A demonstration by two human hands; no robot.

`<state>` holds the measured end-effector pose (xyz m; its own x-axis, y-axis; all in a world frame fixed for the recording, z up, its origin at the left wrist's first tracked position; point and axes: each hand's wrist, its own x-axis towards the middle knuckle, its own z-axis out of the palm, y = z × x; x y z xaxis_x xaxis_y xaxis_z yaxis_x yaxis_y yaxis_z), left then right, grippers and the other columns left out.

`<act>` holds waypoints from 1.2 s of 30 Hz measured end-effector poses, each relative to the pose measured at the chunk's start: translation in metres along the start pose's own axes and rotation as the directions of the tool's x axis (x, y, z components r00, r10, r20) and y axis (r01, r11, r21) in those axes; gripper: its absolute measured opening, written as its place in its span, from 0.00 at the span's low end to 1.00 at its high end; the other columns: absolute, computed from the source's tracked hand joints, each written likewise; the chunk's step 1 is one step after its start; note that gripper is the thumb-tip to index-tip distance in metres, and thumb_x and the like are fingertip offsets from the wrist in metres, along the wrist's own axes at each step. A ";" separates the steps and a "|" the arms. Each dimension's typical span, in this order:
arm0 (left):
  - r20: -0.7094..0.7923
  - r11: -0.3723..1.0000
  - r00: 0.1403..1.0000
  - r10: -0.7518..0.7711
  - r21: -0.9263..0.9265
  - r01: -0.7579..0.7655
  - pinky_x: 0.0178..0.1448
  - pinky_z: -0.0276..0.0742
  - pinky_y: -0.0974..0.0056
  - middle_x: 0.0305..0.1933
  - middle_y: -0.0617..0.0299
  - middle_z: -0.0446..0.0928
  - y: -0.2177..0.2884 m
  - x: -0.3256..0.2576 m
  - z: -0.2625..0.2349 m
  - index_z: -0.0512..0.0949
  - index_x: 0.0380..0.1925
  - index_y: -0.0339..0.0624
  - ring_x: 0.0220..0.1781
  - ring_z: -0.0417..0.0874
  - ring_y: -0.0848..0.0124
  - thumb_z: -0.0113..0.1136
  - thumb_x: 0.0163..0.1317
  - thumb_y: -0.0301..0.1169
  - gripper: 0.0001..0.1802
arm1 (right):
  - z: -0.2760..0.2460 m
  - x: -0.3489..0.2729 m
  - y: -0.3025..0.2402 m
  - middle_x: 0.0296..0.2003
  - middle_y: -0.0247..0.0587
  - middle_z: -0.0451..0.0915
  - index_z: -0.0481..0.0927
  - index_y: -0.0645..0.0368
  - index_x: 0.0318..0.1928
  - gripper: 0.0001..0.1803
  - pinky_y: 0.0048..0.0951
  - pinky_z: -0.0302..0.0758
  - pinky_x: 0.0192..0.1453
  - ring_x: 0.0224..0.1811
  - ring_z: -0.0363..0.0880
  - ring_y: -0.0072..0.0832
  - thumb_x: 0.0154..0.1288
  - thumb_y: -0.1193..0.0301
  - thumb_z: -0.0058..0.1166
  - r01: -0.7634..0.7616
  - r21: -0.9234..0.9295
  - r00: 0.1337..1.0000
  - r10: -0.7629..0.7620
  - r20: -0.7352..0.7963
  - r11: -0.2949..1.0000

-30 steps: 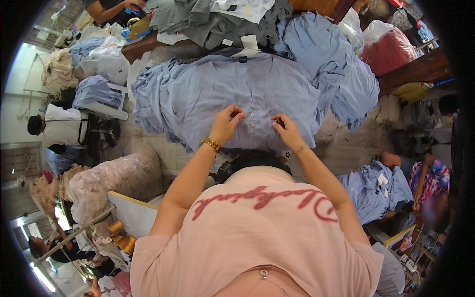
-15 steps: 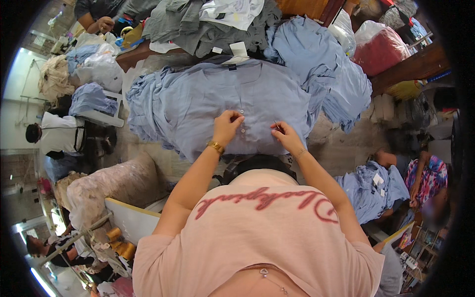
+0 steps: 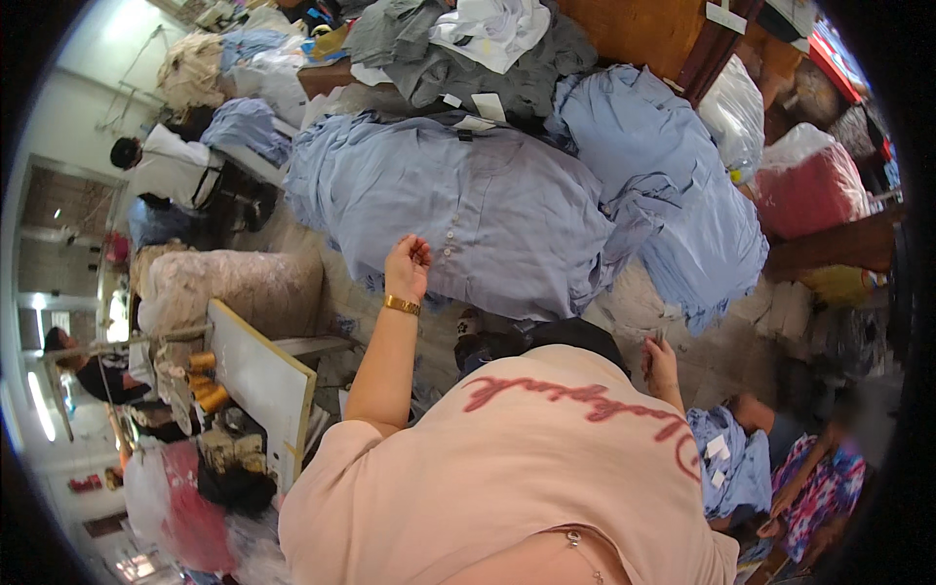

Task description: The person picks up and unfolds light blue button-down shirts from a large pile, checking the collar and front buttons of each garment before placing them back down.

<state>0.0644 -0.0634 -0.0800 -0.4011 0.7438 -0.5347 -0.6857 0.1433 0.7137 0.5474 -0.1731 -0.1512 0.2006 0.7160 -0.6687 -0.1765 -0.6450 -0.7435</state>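
Light-blue shirt lies spread on the heap at twelve o'clock, button placket up. Half a second ago both hands pinched its front; now the left hand hovers at its lower edge, fingers loosely curled and holding nothing. The right hand has dropped away to four o'clock, off the shirt; its grip cannot be made out.

Right hand half sunk behind the pink shirt's shoulder, fingers pinching something too small to name. Left hand's fingertips curled, contact with the blue shirt impossible to judge. Counter almost wholly buried under garments. Blue pile at lower right partly masked by the shoulder. Rim blacked out by the fisheye.
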 end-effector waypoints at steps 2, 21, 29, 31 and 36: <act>0.128 0.783 0.932 0.339 0.511 -0.355 0.34 0.70 0.68 0.31 0.63 0.74 -0.005 -0.010 0.013 0.73 0.39 0.40 0.30 0.74 0.74 0.56 0.56 0.31 0.11 | -0.049 0.006 0.026 0.22 0.31 0.70 0.73 0.57 0.39 0.08 0.19 0.60 0.16 0.15 0.63 0.17 0.59 0.69 0.49 -0.053 0.009 0.997 0.054 -0.048 0.999; 0.561 -0.368 0.672 0.484 0.827 -0.426 0.40 0.71 0.58 0.34 0.58 0.71 -0.024 -0.028 0.048 0.78 0.26 0.43 0.36 0.75 0.58 0.55 0.55 0.37 0.10 | -0.139 0.058 0.044 0.22 0.36 0.73 0.72 0.59 0.37 0.09 0.23 0.62 0.13 0.12 0.67 0.21 0.59 0.68 0.49 0.034 -0.155 0.999 -0.036 -0.011 0.987; 0.592 -0.459 0.735 0.330 0.782 -0.423 0.41 0.72 0.58 0.34 0.55 0.73 -0.007 -0.020 0.049 0.77 0.24 0.40 0.36 0.76 0.57 0.56 0.53 0.37 0.10 | -0.148 0.067 0.072 0.21 0.35 0.72 0.72 0.57 0.37 0.07 0.26 0.62 0.12 0.11 0.67 0.25 0.58 0.69 0.49 -0.021 -0.170 0.999 0.013 -0.047 0.985; 0.555 -0.444 0.771 0.313 0.803 -0.398 0.42 0.71 0.58 0.33 0.54 0.73 -0.004 -0.025 0.057 0.77 0.25 0.40 0.36 0.76 0.56 0.57 0.51 0.36 0.11 | -0.152 0.067 0.079 0.21 0.35 0.72 0.72 0.57 0.37 0.07 0.27 0.63 0.12 0.11 0.67 0.26 0.58 0.70 0.49 -0.029 -0.178 0.999 0.022 -0.043 0.984; 0.438 -0.344 0.851 0.289 0.877 -0.335 0.41 0.71 0.58 0.31 0.52 0.75 0.002 -0.024 0.062 0.77 0.25 0.38 0.35 0.76 0.56 0.58 0.49 0.36 0.11 | -0.158 0.063 0.082 0.21 0.37 0.72 0.71 0.59 0.37 0.08 0.28 0.64 0.13 0.12 0.67 0.26 0.58 0.70 0.49 -0.057 -0.218 0.998 0.048 -0.047 0.974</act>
<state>0.1105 -0.0408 -0.0376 -0.2730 0.9607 -0.0509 0.9030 0.2742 0.3308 0.6974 -0.2236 -0.2539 0.2367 0.6711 -0.7026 0.0268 -0.7274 -0.6857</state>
